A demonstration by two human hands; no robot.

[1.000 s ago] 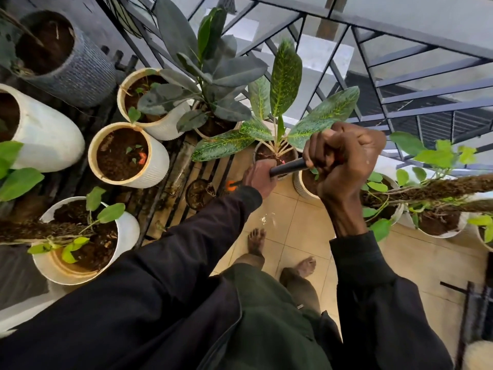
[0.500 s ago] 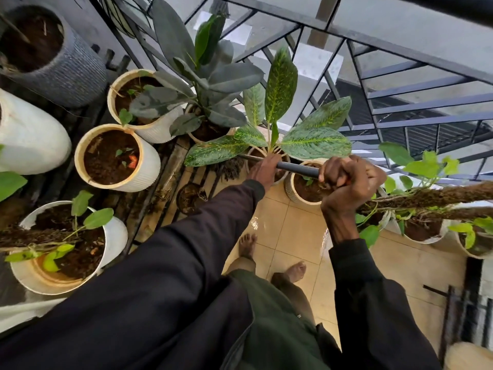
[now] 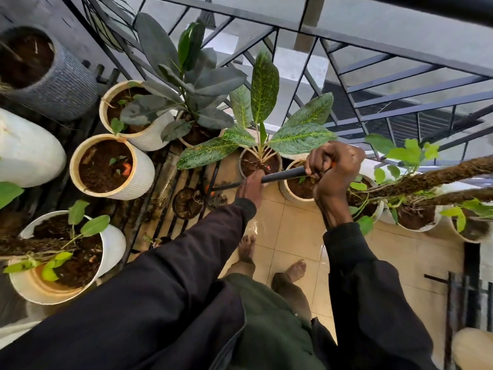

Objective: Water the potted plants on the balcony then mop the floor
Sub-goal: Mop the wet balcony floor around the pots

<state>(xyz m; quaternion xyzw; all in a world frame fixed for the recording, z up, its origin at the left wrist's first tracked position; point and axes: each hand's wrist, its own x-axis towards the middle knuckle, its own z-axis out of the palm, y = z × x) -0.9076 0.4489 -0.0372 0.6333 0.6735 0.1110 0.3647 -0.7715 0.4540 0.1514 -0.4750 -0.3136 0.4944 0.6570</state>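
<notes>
Reference point: the speckled-leaf plant and its pot. All positions below are given from that pot.

1. Far left of the pot, the ribbed white pots stand on a dark slatted rack. Their soil looks dark, so I judge the watering complete, though no can is in view to confirm it.

2. Below and left of the pot, a dark tangle lies at the rack's edge. I take it for the mop head, but it blends with the slats and I cannot make out its outline.

3. Just below the pot, my left hand grips the mop handle low down. Its fingers curl round the far side and are hidden from me.

4. Just right of the pot, my right hand is closed in a full fist on the handle's upper part. The top end is buried in the fist.

5. Step in hand: mopping. The tiled floor below the pot shows a wet sheen.

6. Next move: draw the head back across the tiles towards my bare feet. This calls for a low handle, under the leaves and clear of the pot rims on both sides.

7. Far right of the pot, the pots of climbing plants are partly masked by foliage. The last one is cut off by the frame edge.
</notes>
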